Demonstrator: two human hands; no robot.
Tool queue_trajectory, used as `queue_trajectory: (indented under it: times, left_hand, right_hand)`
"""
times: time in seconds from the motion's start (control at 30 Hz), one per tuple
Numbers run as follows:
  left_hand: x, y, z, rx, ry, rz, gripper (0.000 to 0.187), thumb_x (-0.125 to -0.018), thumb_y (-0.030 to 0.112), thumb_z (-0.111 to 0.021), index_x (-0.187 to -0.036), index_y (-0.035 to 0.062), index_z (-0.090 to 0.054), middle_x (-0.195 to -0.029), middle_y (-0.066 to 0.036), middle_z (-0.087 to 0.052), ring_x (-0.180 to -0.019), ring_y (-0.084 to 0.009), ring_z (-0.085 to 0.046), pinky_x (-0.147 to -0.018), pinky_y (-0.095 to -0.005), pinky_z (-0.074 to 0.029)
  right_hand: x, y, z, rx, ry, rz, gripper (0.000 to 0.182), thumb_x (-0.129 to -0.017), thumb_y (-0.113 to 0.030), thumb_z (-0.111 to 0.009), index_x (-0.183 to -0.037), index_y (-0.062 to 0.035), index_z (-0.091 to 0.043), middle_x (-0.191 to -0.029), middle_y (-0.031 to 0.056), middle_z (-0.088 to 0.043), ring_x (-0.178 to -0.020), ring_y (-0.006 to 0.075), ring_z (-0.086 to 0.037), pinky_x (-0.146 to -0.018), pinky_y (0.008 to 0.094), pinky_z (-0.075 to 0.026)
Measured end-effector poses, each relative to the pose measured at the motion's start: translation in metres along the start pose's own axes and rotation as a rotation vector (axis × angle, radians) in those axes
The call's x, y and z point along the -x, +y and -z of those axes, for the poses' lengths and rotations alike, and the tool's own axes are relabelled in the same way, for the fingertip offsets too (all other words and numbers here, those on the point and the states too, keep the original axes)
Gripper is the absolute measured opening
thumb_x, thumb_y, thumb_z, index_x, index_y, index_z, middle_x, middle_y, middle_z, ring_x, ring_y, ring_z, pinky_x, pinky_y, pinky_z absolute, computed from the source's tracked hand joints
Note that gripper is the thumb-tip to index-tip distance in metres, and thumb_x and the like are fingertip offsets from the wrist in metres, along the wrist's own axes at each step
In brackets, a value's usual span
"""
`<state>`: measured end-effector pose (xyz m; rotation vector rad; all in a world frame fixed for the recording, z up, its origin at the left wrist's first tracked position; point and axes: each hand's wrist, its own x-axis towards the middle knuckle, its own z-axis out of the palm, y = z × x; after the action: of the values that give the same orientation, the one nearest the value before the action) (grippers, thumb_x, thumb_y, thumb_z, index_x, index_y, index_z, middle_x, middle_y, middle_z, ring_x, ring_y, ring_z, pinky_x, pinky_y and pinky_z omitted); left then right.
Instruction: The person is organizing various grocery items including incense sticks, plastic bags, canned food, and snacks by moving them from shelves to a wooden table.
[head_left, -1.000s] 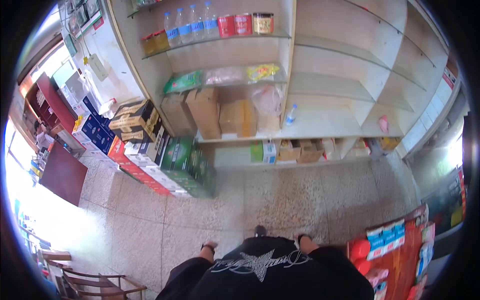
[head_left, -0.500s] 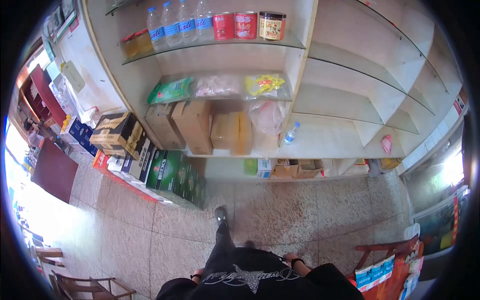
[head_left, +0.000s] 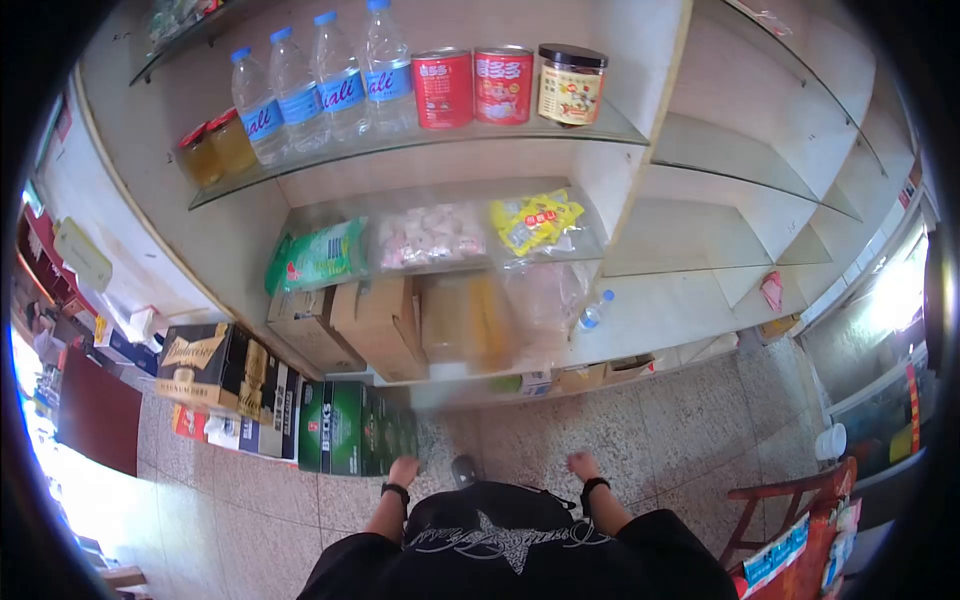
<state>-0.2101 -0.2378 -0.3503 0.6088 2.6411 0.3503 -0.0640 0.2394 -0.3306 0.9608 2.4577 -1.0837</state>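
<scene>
Ahead, shelving (head_left: 430, 165) holds bottles (head_left: 341, 92); green carton (head_left: 345, 430) stands near left hand (head_left: 403, 470).

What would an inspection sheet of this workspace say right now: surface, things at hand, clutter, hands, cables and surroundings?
Surface: upper glass shelf bears four bottles, two red cans, two red-lidded jars and a dark-lidded jar.
Things at hand: green carton nearest the left hand; contact cannot be told.
Clutter: green bag, pink bag and yellow bag on the next shelf down; cardboard boxes beneath.
Hands: nothing seen in the left hand or right hand; dark band on each wrist.
Cables: nothing seen.
Surroundings: speckled floor; red wooden furniture at lower right.
</scene>
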Motion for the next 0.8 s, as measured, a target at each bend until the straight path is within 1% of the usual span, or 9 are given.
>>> queue_trajectory:
  times: [0.03, 0.07, 0.1, 0.13, 0.17, 0.3, 0.5, 0.63, 0.8]
  left_hand:
    - [-0.023, 0.025, 0.048, -0.113, 0.040, -0.067, 0.021, -0.083, 0.022, -0.056, -0.086, 0.0030, -0.065, -0.097, -0.016, -0.065, -0.092, -0.0304, -0.062, -0.080, -0.0396, -0.049]
    - [-0.040, 0.058, 0.102, 0.520, 0.248, 0.150, 0.026, -0.084, 0.022, -0.058, -0.099, 0.0013, -0.063, -0.099, -0.015, -0.064, -0.094, -0.0276, -0.062, -0.082, -0.0350, -0.048]
    - [-0.064, 0.080, 0.161, 0.746, 0.175, 0.132, 0.033, -0.083, 0.022, -0.061, -0.109, 0.0002, -0.060, -0.101, -0.015, -0.064, -0.097, -0.0230, -0.061, -0.085, -0.0308, -0.046]
    - [-0.087, 0.103, 0.203, 0.838, 0.284, 0.030, 0.033, -0.086, 0.020, -0.060, -0.111, -0.0011, -0.058, -0.100, -0.013, -0.064, -0.097, -0.0187, -0.060, -0.087, -0.0293, -0.045]
    - [-0.106, 0.129, 0.243, 0.945, 0.325, -0.133, 0.033, -0.090, 0.016, -0.056, -0.118, -0.0010, -0.053, -0.107, -0.011, -0.063, -0.098, -0.0167, -0.058, -0.089, -0.0294, -0.044]
    - [-0.150, 0.206, 0.346, 1.174, 0.348, -0.363, 0.036, -0.091, 0.011, -0.053, -0.125, 0.0006, -0.049, -0.116, -0.008, -0.057, -0.104, -0.0175, -0.055, -0.092, -0.0300, -0.042]
    - [-0.203, 0.243, 0.368, 1.308, 0.319, -0.354, 0.043, -0.089, 0.007, -0.054, -0.130, 0.0014, -0.045, -0.121, -0.006, -0.053, -0.112, -0.0138, -0.048, -0.096, -0.0279, -0.037]
    - [-0.230, 0.245, 0.362, 1.369, 0.219, -0.317, 0.043, -0.089, 0.010, -0.054, -0.131, 0.0018, -0.046, -0.123, -0.006, -0.052, -0.112, -0.0138, -0.047, -0.097, -0.0280, -0.036]
    - [-0.215, 0.274, 0.393, 1.363, 0.365, -0.172, 0.031, -0.087, 0.013, -0.054, -0.113, -0.0039, -0.058, -0.117, -0.012, -0.058, -0.111, -0.0207, -0.051, -0.098, -0.0300, -0.037]
  right_hand:
    - [-0.010, -0.034, 0.020, 0.064, 0.146, -0.009, 0.031, -0.081, -0.031, -0.057, -0.085, -0.0018, -0.067, -0.073, 0.0136, -0.067, -0.071, 0.0249, -0.065, -0.067, 0.0377, -0.049]
    - [-0.011, -0.081, 0.051, -0.112, 0.176, 0.081, 0.027, -0.082, -0.029, -0.057, -0.081, -0.0033, -0.066, -0.068, 0.0080, -0.064, -0.065, 0.0201, -0.061, -0.060, 0.0338, -0.046]
    - [-0.038, -0.105, 0.056, -0.444, 0.300, 0.168, 0.025, -0.084, -0.027, -0.055, -0.076, -0.0048, -0.063, -0.066, 0.0023, -0.059, -0.061, 0.0140, -0.055, -0.057, 0.0308, -0.042]
    - [-0.023, -0.180, 0.103, -0.532, 0.239, 0.173, 0.024, -0.086, -0.025, -0.053, -0.074, -0.0046, -0.060, -0.065, 0.0003, -0.055, -0.061, 0.0109, -0.049, -0.057, 0.0282, -0.040]
    - [-0.031, -0.217, 0.132, -0.438, 0.309, 0.393, 0.022, -0.088, -0.021, -0.051, -0.083, -0.0036, -0.062, -0.073, 0.0010, -0.059, -0.067, 0.0087, -0.051, -0.061, 0.0247, -0.040]
    - [-0.031, -0.337, 0.228, -0.754, 0.341, 0.611, 0.016, -0.089, -0.010, -0.050, -0.100, -0.0012, -0.058, -0.084, 0.0031, -0.060, -0.077, 0.0117, -0.054, -0.069, 0.0258, -0.043]
    - [-0.103, -0.366, 0.257, -0.722, 0.520, 0.674, 0.030, -0.088, -0.019, -0.055, -0.115, -0.0075, -0.056, -0.106, 0.0044, -0.060, -0.091, 0.0116, -0.053, -0.076, 0.0248, -0.042]
    - [-0.101, -0.384, 0.276, -0.896, 0.238, 0.511, 0.040, -0.087, -0.020, -0.055, -0.125, -0.0104, -0.053, -0.121, 0.0041, -0.056, -0.103, 0.0141, -0.052, -0.083, 0.0280, -0.042]
    - [-0.109, -0.384, 0.290, -1.034, 0.180, 0.511, 0.031, -0.090, -0.022, -0.052, -0.113, -0.0015, -0.059, -0.118, 0.0066, -0.058, -0.105, 0.0141, -0.052, -0.089, 0.0280, -0.040]
